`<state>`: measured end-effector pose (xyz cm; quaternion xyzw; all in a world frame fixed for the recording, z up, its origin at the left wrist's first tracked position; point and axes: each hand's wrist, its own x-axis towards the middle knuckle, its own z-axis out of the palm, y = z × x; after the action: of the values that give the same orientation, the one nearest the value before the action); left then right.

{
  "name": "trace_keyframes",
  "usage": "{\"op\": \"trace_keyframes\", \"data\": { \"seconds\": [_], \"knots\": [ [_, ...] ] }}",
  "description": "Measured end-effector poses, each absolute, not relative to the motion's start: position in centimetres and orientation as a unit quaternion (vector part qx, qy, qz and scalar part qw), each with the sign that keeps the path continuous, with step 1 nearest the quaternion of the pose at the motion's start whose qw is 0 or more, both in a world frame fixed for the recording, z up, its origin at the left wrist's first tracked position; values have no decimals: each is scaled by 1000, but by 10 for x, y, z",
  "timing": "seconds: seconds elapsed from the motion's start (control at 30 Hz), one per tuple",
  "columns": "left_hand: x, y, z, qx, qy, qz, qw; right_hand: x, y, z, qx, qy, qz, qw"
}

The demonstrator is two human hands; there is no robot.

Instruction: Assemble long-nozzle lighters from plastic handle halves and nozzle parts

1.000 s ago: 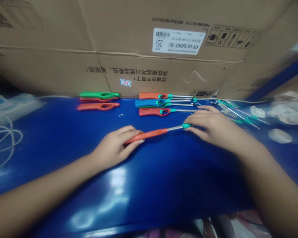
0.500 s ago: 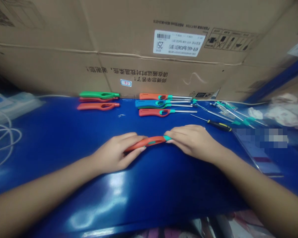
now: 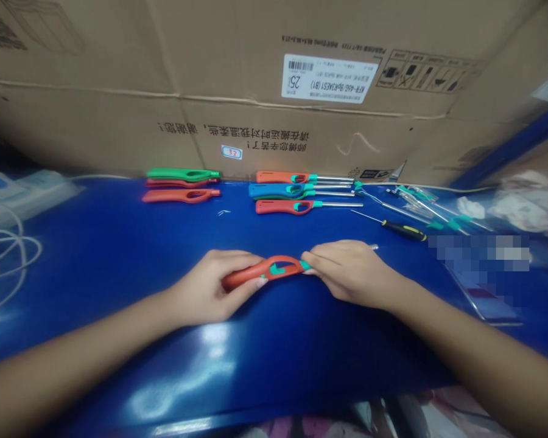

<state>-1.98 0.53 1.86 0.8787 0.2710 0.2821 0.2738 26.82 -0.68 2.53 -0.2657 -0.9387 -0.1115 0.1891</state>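
Gripping red lighter handle point(image 3: 265, 269) mid-table, L hand point(image 3: 205, 286) clenched round its rear end and R hand point(image 3: 351, 274) pinching its teal end, so it's braced from both sides, w/ other lighters point(image 3: 283, 207) lined up top centre.

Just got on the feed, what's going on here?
A person holds an orange utility lighter in both hands above a blue bench. The left hand grips the handle and the right hand the teal-trimmed front end. More lighters lie in rows beyond, with a yellow-and-black screwdriver to the right.
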Motion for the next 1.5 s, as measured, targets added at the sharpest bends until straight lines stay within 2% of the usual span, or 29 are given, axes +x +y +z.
{"op": "trace_keyframes", "data": {
  "seconds": [0.23,0.5,0.63,0.77,1.0,1.13,1.33,1.43,1.5],
  "knots": [
    [-22,3,13,923,221,264,175,264,-8,25,-268,-946,-37,176],
    [-20,6,9,942,261,208,19,272,2,25,-314,-931,77,171],
    [-19,11,11,927,307,194,91,275,4,33,-396,-904,85,138],
    [-18,15,11,912,325,195,159,280,5,42,-460,-882,66,70],
    [-19,18,8,909,318,216,160,291,7,49,-477,-871,116,19],
    [-20,18,7,904,320,235,160,293,8,52,-466,-880,91,-7],
    [-20,18,6,898,324,251,160,304,10,57,-485,-870,93,12],
    [-19,18,8,895,325,260,160,327,16,56,-551,-833,24,33],
    [-18,17,10,892,331,266,155,349,23,53,-613,-789,-52,3]
  ]
}}
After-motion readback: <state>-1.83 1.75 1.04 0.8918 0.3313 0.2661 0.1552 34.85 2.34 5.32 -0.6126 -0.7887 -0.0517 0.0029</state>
